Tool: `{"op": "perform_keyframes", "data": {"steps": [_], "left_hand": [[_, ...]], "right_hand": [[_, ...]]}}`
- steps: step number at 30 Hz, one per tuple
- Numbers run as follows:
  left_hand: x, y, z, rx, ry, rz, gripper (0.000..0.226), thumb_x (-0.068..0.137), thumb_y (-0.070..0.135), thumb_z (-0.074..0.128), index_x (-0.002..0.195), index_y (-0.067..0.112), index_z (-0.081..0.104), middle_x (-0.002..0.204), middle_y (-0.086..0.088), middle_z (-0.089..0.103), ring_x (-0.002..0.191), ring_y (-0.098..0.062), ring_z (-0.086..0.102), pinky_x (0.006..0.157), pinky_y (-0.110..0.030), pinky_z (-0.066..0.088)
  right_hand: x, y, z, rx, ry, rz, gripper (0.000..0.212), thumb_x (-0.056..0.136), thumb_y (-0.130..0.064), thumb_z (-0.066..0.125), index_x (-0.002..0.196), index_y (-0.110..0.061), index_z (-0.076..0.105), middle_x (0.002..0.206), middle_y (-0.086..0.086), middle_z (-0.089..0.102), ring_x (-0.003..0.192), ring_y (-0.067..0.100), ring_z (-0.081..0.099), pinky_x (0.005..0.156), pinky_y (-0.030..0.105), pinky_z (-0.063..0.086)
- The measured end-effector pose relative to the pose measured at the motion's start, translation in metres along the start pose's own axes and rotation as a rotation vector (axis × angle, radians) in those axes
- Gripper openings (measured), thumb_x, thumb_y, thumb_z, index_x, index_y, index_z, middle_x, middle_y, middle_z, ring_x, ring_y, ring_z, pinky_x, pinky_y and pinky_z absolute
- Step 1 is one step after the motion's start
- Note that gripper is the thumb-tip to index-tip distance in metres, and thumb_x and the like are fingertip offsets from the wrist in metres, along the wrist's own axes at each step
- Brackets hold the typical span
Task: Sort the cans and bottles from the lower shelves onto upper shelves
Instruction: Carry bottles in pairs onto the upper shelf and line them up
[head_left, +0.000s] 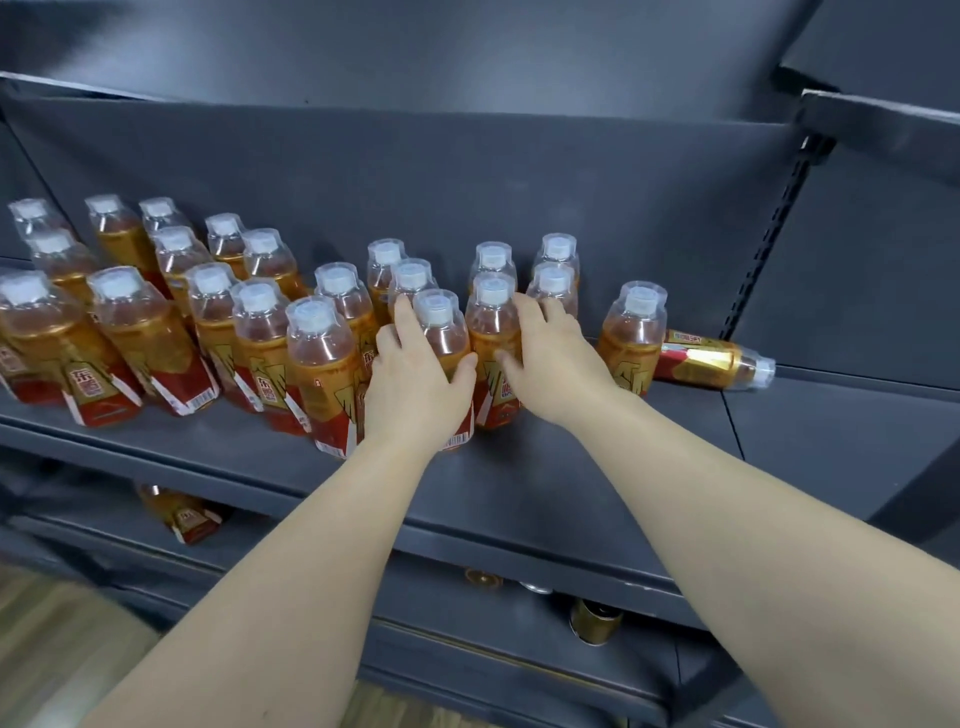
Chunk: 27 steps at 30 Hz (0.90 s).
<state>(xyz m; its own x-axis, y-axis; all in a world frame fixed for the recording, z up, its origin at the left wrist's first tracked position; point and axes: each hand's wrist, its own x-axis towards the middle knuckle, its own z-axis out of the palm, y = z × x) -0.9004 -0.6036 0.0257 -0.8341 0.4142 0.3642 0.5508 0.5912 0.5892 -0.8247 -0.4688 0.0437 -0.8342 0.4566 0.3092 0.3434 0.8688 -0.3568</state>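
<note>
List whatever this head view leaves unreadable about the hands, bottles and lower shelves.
All in the head view:
- Front bottle: label mostly covered by the gripping left hand.
- Right hand: grip or mere touch on the neighbouring bottle is unclear from this angle.
- Lower-shelf bottle: top hidden by the upper shelf, blurred.
- Cans below: mostly hidden under that shelf; count unknown.
- Leftmost bottle: cut by frame edge.

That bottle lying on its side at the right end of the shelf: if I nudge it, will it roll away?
Probably yes: the lying bottle is round-bodied on a flat shelf, so a push across its length would likely roll it. Its glossy label looks slippery to grip. The upright bottles show amber liquid, so it is probably fairly heavy.
</note>
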Motion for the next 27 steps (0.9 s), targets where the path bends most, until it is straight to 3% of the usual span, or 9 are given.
{"op": "perform_keyframes", "data": {"steps": [8, 12, 18, 22, 27], "left_hand": [[0.011, -0.019, 0.012, -0.093, -0.099, -0.029, 0.107, 0.087, 0.051, 0.070, 0.157, 0.025, -0.006, 0.149, -0.013, 0.040, 0.125, -0.035, 0.053, 0.098, -0.046, 0.047], [0.015, -0.028, 0.017, -0.138, -0.100, -0.017, 0.100, 0.085, 0.049, 0.071, 0.154, 0.029, 0.003, 0.140, -0.010, 0.051, 0.119, -0.035, 0.059, 0.096, -0.051, 0.052], [0.020, -0.034, 0.016, -0.152, -0.048, -0.019, 0.089, 0.085, 0.047, 0.070, 0.150, 0.022, 0.013, 0.133, -0.007, 0.056, 0.114, -0.031, 0.061, 0.092, -0.047, 0.054], [0.020, -0.038, 0.013, -0.138, -0.040, -0.014, 0.090, 0.085, 0.048, 0.069, 0.151, 0.023, 0.013, 0.135, -0.005, 0.055, 0.116, -0.030, 0.060, 0.094, -0.045, 0.054], [0.020, -0.039, 0.012, -0.140, -0.060, -0.006, 0.090, 0.086, 0.046, 0.070, 0.151, 0.023, 0.013, 0.136, -0.005, 0.054, 0.116, -0.028, 0.060, 0.091, -0.041, 0.052]], "right_hand": [[0.021, -0.012, 0.015, 0.131, 0.043, 0.111, 0.082, 0.095, -0.037, 0.062, 0.156, -0.014, 0.012, 0.151, 0.010, 0.037, 0.123, 0.027, 0.054, 0.094, 0.039, 0.052], [0.029, -0.015, 0.020, 0.093, 0.065, 0.156, 0.086, 0.093, -0.038, 0.065, 0.156, -0.016, 0.011, 0.150, 0.008, 0.040, 0.115, 0.027, 0.060, 0.088, 0.042, 0.056], [0.033, -0.020, 0.029, 0.063, 0.062, 0.182, 0.107, 0.086, -0.040, 0.075, 0.157, -0.020, -0.002, 0.150, 0.007, 0.041, 0.129, 0.028, 0.049, 0.093, 0.045, 0.052], [0.035, -0.024, 0.034, 0.048, 0.107, 0.221, 0.106, 0.084, -0.041, 0.076, 0.157, -0.022, 0.001, 0.140, 0.009, 0.047, 0.124, 0.029, 0.052, 0.089, 0.045, 0.052], [0.032, -0.026, 0.035, 0.125, 0.100, 0.213, 0.098, 0.088, -0.035, 0.073, 0.156, -0.020, 0.005, 0.145, 0.012, 0.037, 0.114, 0.029, 0.058, 0.078, 0.033, 0.046]]}}
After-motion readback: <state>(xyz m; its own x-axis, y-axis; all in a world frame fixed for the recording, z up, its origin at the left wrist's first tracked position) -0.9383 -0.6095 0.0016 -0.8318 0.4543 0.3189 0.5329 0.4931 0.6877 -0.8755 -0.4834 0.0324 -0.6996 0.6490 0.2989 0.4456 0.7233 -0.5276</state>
